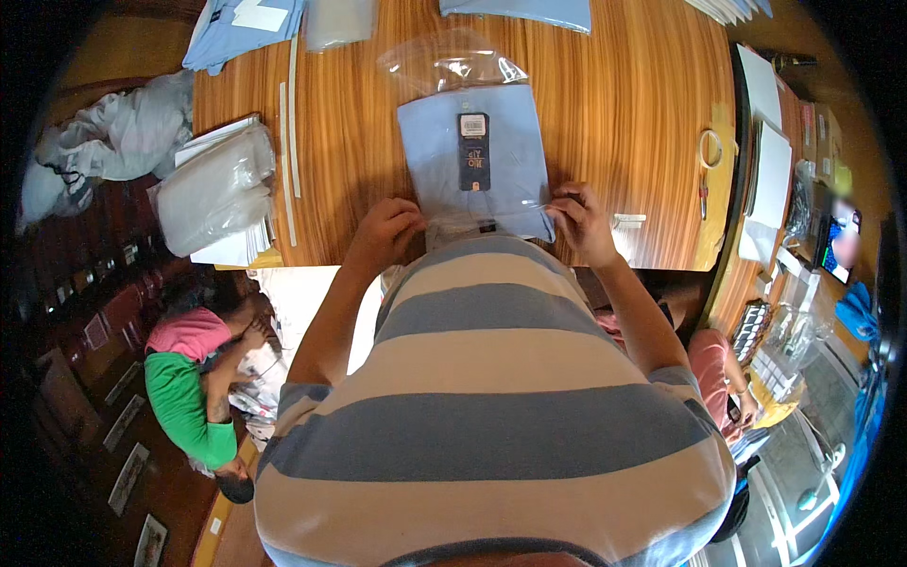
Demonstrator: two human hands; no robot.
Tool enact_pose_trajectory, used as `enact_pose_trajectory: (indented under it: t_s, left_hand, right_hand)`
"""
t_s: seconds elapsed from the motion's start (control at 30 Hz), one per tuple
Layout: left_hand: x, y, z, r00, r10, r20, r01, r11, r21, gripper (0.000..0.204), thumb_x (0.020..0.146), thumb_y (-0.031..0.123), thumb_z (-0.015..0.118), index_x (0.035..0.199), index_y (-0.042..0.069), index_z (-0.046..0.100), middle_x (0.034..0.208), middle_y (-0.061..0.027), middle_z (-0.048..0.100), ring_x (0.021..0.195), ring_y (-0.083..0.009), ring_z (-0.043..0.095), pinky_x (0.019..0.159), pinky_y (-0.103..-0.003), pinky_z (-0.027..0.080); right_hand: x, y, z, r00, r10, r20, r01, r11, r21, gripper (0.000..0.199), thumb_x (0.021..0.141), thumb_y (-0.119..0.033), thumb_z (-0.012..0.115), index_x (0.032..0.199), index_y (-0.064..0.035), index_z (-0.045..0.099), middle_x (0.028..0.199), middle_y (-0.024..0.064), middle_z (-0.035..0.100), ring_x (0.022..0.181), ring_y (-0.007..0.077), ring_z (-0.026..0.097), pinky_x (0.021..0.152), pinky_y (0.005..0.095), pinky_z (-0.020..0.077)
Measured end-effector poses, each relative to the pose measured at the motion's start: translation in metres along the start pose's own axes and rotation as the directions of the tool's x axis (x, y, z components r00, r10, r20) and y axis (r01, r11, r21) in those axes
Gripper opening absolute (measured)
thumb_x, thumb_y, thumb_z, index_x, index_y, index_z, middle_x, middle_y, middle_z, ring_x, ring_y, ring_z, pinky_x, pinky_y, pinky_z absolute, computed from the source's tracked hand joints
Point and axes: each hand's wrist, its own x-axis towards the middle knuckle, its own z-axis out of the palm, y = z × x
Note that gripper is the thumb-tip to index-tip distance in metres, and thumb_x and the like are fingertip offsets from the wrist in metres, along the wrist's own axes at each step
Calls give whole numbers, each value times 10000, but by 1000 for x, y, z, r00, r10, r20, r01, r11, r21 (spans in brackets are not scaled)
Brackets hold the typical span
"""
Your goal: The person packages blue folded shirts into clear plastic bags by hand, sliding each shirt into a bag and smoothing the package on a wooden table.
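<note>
A folded light-blue shirt [432,156] lies in a clear plastic bag [453,64] at the near edge of the table, in front of my body. A dark tag [475,168] with a white label shows on its middle. My left hand [387,230] is closed at the near left corner of the bag, its fingertips pressed to the plastic. At the near right corner, my right hand [584,223] pinches the bag's edge between thumb and fingers. The bag's far end sticks out loose beyond the shirt.
Stacked clear bags [217,189] lie at the table's left edge, beside a long pale strip [288,165]. Further blue shirts [241,33] are at the far side. A tape roll [710,148] and cutter [703,197] lie right. People sit at left [194,397] and right [713,373].
</note>
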Motion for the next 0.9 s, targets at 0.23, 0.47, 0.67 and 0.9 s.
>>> enact_pose_trajectory:
  t_s: [0.23,0.47,0.67,0.9]
  left_hand:
    - [-16,30,-7,833,-337,438,479,836,-267,247,1040,237,646,1064,4,726,1056,-133,712,981,-234,679,840,-376,539]
    - [81,97,29,981,153,122,-164,982,92,450,935,500,715,1133,96,717,906,-112,739,862,-336,725,747,-468,573]
    - [106,105,53,989,145,24,-147,985,95,215,918,301,731,939,89,762,849,-147,741,795,-349,729,726,-464,577]
    - [80,137,75,773,583,250,-597,802,-23,271,896,343,777,1032,110,797,803,-74,726,769,-284,733,694,-427,582]
  right_hand:
    - [-72,-28,10,924,304,232,-371,857,357,123,1048,-130,657,1059,-13,692,1012,65,660,954,193,654,819,294,525]
    - [-41,-21,12,817,574,49,-419,535,734,165,1095,-184,590,1097,-33,655,967,65,719,818,121,675,739,294,572]
    - [-36,-30,28,644,717,268,-657,339,673,299,1055,-267,663,1169,9,640,864,117,751,566,141,667,486,275,528]
    - [38,-78,73,734,666,-136,-579,717,389,471,1000,-401,702,791,20,729,665,112,696,578,205,655,529,382,495]
